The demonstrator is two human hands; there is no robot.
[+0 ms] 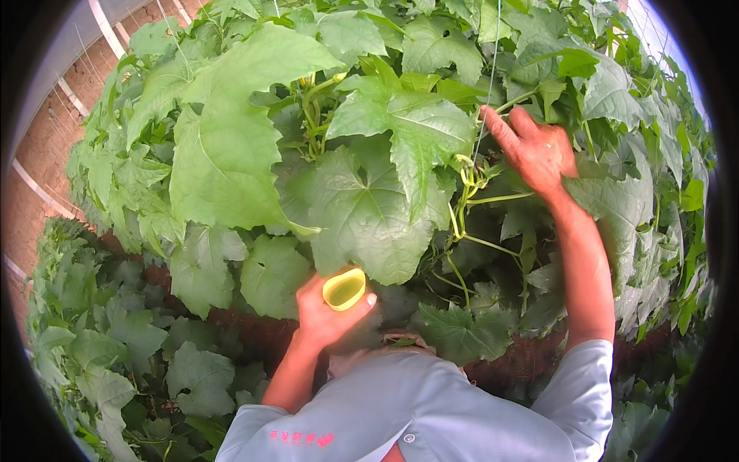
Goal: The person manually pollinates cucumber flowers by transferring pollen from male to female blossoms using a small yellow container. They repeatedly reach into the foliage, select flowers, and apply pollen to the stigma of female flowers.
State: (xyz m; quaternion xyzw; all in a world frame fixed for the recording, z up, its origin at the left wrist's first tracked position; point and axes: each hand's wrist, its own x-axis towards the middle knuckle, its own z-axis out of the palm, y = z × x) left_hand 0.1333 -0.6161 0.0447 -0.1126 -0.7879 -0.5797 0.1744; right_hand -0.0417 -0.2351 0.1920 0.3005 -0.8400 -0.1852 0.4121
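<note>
My left hand (326, 312) is wrapped around a small yellow cup (344, 290), its open mouth turned up; something greenish shows inside. A broad lobed leaf (369, 208) hangs just above it. Over to the right, my right hand (534, 144) reaches into the vine with the index finger extended beside a thin vertical string (491, 75). The fingertips are near a leaf stalk, and whether they touch or pinch it cannot be told. Left of and below that hand, a twisted green vine stem (463, 202) with tendrils runs down from the string.
Dense climbing foliage spans the upper view. Another row of leafy plants (104, 358) stands at the lower left. Beyond it, at far left, are a brown earthen wall (52, 150) and white curved frame bars (107, 29). Reddish soil shows beneath the vines.
</note>
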